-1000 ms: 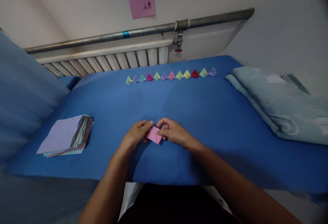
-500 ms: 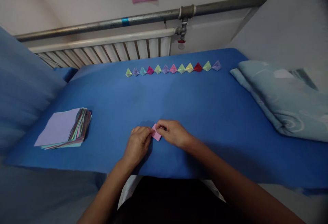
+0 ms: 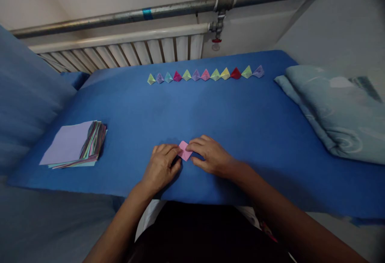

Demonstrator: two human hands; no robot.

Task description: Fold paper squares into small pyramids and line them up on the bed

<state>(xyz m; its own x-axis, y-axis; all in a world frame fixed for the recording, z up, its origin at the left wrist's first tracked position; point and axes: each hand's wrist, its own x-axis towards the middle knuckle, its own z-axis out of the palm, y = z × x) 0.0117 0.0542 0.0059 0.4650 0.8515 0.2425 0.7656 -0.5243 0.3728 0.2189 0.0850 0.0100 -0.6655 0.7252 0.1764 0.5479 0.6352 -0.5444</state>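
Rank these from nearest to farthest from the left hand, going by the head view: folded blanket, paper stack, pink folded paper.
1. Pink folded paper: just right of the left hand, touching it.
2. Paper stack: off to the left.
3. Folded blanket: far over on the right.

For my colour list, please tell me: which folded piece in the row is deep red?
The deep red piece is third from the right, between the yellow piece and a green piece; the magenta piece is pinker.
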